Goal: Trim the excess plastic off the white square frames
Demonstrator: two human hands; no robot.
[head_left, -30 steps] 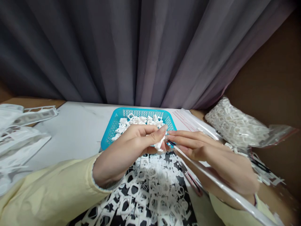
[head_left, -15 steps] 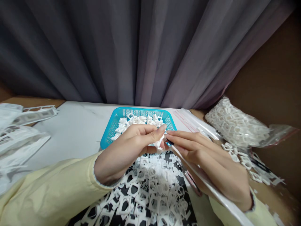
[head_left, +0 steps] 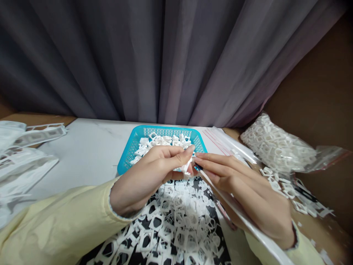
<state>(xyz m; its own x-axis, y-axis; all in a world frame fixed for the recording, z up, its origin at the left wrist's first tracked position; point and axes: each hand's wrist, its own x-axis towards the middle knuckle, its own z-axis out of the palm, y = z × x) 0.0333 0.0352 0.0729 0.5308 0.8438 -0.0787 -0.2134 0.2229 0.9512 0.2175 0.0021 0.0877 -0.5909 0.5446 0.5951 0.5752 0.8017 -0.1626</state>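
Note:
Over the front rim of a turquoise basket, my left hand pinches a small white plastic piece between thumb and fingers. My right hand meets it from the right, its fingertips almost touching that piece. Held under the right fingers is a long white strip-like thing with a dark end; it runs back towards the bottom right, and its kind is unclear. The palm hides much of the grip. Below both hands, many white plastic frames and smaller clear pieces lie on a black mat.
White pieces fill the basket. A clear bag of white parts stands right, with loose parts before it. Flat plastic bags lie behind my right hand. White packaging sits left. A grey curtain hangs behind the table.
Almost nothing differs. The dark end and the long white strip have shifted very slightly in my right hand; my left hand keeps its pinch on the white piece.

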